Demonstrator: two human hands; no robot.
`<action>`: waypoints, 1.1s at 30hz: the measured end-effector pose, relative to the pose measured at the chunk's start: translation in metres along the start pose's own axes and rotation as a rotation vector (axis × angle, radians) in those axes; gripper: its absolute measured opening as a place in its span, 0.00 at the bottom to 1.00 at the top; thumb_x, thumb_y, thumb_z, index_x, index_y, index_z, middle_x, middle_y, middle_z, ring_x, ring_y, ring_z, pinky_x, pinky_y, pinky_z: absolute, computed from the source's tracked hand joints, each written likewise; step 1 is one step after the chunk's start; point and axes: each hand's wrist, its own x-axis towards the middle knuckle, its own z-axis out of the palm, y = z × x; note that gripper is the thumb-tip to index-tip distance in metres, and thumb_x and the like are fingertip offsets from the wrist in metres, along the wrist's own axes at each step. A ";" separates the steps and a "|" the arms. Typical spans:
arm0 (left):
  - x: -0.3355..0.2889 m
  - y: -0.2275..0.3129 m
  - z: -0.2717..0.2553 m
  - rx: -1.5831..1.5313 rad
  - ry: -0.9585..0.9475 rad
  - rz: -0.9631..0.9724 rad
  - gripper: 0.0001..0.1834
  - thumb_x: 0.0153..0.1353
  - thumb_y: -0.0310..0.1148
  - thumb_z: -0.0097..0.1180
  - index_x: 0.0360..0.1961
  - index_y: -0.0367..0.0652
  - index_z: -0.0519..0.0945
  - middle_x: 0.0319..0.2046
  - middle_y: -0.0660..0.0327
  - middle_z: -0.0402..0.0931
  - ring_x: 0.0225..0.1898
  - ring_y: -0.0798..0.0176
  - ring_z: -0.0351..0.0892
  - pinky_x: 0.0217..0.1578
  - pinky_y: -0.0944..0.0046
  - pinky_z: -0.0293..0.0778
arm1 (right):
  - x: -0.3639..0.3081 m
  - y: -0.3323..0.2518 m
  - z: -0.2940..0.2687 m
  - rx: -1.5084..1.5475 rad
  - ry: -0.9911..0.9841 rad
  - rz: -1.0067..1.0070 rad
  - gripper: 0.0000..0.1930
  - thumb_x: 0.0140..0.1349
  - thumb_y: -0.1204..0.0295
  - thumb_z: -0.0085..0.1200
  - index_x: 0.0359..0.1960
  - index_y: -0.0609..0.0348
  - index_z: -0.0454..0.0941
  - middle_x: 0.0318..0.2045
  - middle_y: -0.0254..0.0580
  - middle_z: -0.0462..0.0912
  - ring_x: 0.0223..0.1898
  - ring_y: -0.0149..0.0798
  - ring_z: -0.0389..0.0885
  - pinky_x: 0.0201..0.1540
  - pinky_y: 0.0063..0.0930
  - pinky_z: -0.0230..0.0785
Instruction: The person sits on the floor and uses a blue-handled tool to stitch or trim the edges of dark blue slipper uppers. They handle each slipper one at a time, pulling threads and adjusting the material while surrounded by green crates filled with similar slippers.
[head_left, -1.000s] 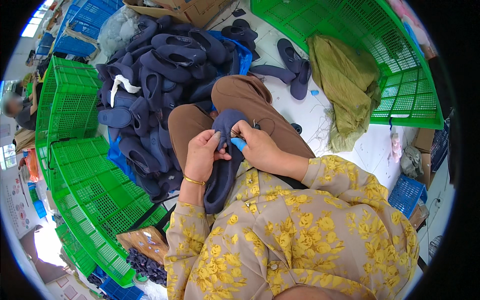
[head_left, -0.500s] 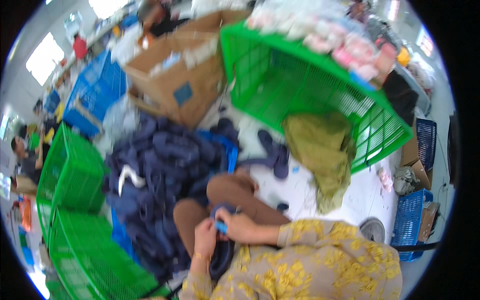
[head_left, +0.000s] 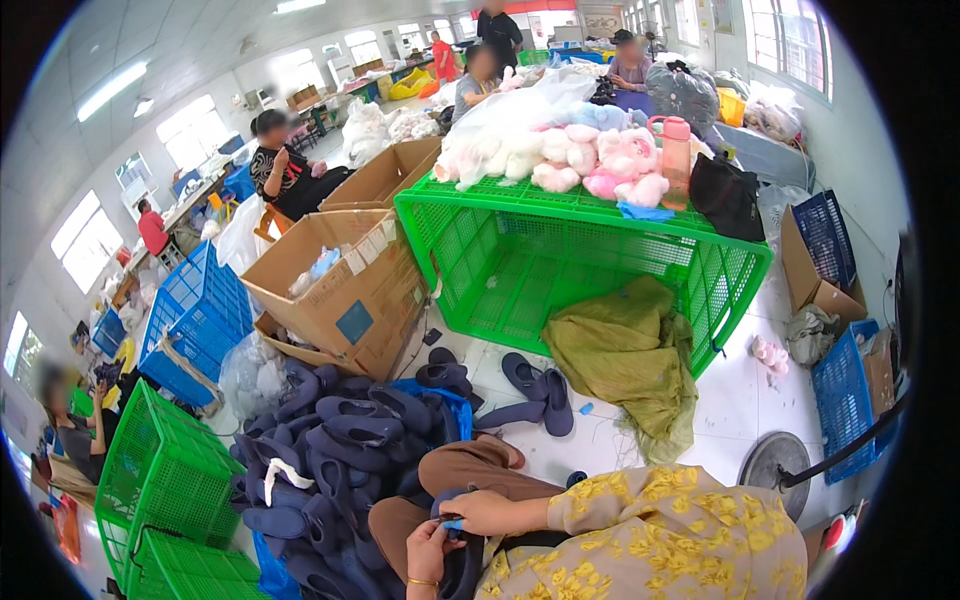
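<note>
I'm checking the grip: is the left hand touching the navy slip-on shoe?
Touching. The head view shows the left hand with its fingers bent against the navy slip-on shoe, no gap between them.

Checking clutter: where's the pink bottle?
Upper right in the head view, the pink bottle stands on a green crate between pink plush toys and black fabric.

Left hand and right hand pinch navy slipper near brown trousers; blue cover on right thumb. Slipper pile left of trousers; 3 loose slippers on floor ahead. Green crate on side: plush toys along top's front edge, pink bottle near right corner; olive sack over lower edge onto floor.
</note>
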 end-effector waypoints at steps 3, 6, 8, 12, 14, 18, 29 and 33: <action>0.002 -0.009 -0.003 0.018 -0.006 0.036 0.07 0.68 0.23 0.48 0.41 0.30 0.77 0.30 0.60 0.77 0.25 0.68 0.78 0.32 0.63 0.84 | -0.007 0.006 0.006 -0.151 0.174 -0.169 0.11 0.58 0.75 0.48 0.43 0.55 0.76 0.38 0.45 0.78 0.33 0.56 0.79 0.37 0.46 0.72; 0.004 -0.016 0.001 0.037 0.023 0.088 0.06 0.66 0.23 0.50 0.39 0.31 0.77 0.29 0.61 0.77 0.24 0.68 0.78 0.30 0.65 0.83 | -0.007 0.005 0.007 -0.221 0.248 -0.330 0.12 0.56 0.78 0.49 0.42 0.55 0.76 0.37 0.42 0.77 0.32 0.53 0.79 0.35 0.42 0.72; 0.003 -0.017 0.007 0.151 0.011 0.129 0.05 0.65 0.23 0.52 0.38 0.32 0.78 0.26 0.62 0.77 0.22 0.69 0.76 0.28 0.65 0.82 | 0.003 0.003 0.012 -0.190 0.469 -0.516 0.11 0.57 0.79 0.49 0.42 0.55 0.76 0.36 0.42 0.78 0.30 0.49 0.79 0.33 0.39 0.72; -0.001 -0.010 0.007 0.131 0.077 0.090 0.05 0.66 0.28 0.55 0.34 0.37 0.77 0.23 0.66 0.73 0.20 0.72 0.74 0.24 0.69 0.78 | 0.024 -0.029 -0.024 0.556 0.333 -0.168 0.07 0.65 0.77 0.50 0.44 0.58 0.74 0.31 0.35 0.82 0.28 0.30 0.76 0.31 0.28 0.69; -0.003 -0.002 0.014 0.147 0.090 0.110 0.06 0.66 0.29 0.55 0.33 0.39 0.76 0.22 0.67 0.72 0.19 0.72 0.73 0.23 0.69 0.78 | 0.020 -0.028 -0.037 0.871 0.014 0.030 0.07 0.68 0.74 0.49 0.46 0.58 0.73 0.31 0.30 0.80 0.33 0.27 0.77 0.36 0.23 0.68; 0.004 -0.002 0.020 0.260 0.110 0.167 0.07 0.67 0.31 0.55 0.31 0.41 0.75 0.22 0.68 0.70 0.19 0.73 0.71 0.20 0.69 0.77 | 0.001 -0.042 -0.064 0.440 0.261 -0.242 0.06 0.69 0.71 0.50 0.42 0.58 0.75 0.32 0.28 0.78 0.35 0.24 0.75 0.41 0.21 0.68; 0.007 0.014 0.027 0.489 -0.101 0.170 0.09 0.66 0.34 0.54 0.33 0.38 0.77 0.23 0.66 0.73 0.21 0.72 0.74 0.21 0.68 0.76 | -0.098 -0.110 -0.176 0.922 0.096 -0.322 0.05 0.64 0.78 0.56 0.40 0.62 0.76 0.29 0.40 0.79 0.24 0.25 0.71 0.23 0.21 0.58; 0.019 0.012 0.020 0.941 -0.047 0.489 0.11 0.61 0.35 0.57 0.30 0.36 0.77 0.31 0.45 0.78 0.34 0.40 0.77 0.37 0.51 0.73 | -0.110 -0.120 -0.156 0.884 -0.128 -0.266 0.04 0.63 0.79 0.56 0.39 0.62 0.77 0.33 0.38 0.81 0.31 0.25 0.74 0.32 0.20 0.65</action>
